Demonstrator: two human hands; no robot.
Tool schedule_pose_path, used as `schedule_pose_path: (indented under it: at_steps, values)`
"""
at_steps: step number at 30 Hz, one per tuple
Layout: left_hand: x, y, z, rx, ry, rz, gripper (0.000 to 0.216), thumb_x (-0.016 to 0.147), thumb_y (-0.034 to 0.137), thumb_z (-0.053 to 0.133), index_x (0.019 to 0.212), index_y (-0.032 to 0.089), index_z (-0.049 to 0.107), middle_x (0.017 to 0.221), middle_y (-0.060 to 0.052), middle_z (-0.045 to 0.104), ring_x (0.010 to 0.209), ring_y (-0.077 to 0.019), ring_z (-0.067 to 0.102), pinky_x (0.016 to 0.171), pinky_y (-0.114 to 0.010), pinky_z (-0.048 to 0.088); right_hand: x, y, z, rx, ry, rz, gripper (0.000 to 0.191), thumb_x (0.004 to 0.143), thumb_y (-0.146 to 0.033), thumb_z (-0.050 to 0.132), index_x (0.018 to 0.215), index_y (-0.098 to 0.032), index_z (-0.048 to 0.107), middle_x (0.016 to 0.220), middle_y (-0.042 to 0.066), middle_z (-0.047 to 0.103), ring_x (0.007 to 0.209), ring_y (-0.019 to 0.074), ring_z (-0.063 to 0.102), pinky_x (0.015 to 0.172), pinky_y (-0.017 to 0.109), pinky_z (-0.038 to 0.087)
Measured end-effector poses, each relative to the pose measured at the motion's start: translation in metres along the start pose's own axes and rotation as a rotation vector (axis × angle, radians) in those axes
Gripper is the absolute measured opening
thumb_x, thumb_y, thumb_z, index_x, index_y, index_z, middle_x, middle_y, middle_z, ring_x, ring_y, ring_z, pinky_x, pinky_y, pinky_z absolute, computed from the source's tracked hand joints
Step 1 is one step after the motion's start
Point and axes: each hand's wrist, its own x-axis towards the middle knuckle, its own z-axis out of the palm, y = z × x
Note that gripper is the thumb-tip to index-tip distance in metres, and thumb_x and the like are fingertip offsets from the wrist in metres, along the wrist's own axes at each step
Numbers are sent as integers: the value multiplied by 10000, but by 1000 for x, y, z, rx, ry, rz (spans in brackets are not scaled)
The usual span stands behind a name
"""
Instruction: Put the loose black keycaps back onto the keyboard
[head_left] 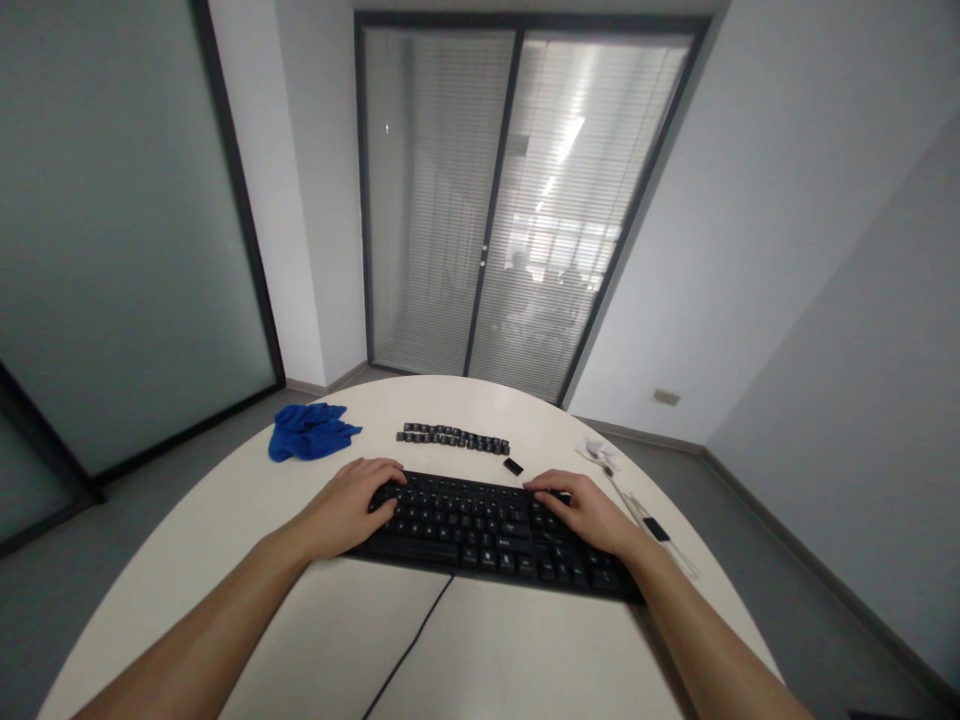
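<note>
- Head view: the left hand (351,505) lies loosely open, palm down, with its fingers resting on keys at the left end of the black keyboard (480,528).
- The right hand (589,512) is also open and flat, fingertips on keys at the far right part.
- The keyboard lies across the white surface (540,650) under both hands, and its cable (409,648) runs towards the near edge.
- Just beyond the keyboard lies a row of loose keycaps (452,438), with a single keycap (513,466) near its right end.
- At far left is a blue cloth (309,430); to the right of the right hand is a clear plastic wrapper (604,455).
</note>
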Motion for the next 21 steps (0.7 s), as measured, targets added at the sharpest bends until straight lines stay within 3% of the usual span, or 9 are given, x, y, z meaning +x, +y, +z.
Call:
schedule_pose_path:
  at_steps: [6,21]
  values:
    - [0,0,0,4,-7,3,263,872,249,543,1121,253,629,1272,-48,643,1170,-273,575,1054,-460,416,-2,1,1,-41,10,76,276,951,-393,558,1118,-234,709,1157,72,736,1071,258,668,954,403,518]
    - [0,3,-2,12,-7,-12,260,860,250,542,1104,256,634,1272,-45,647,1172,-272,582,1053,-461,423,3,2,0,11,10,17,284,942,-433,581,1000,-233,774,1130,84,721,1063,247,662,967,374,503]
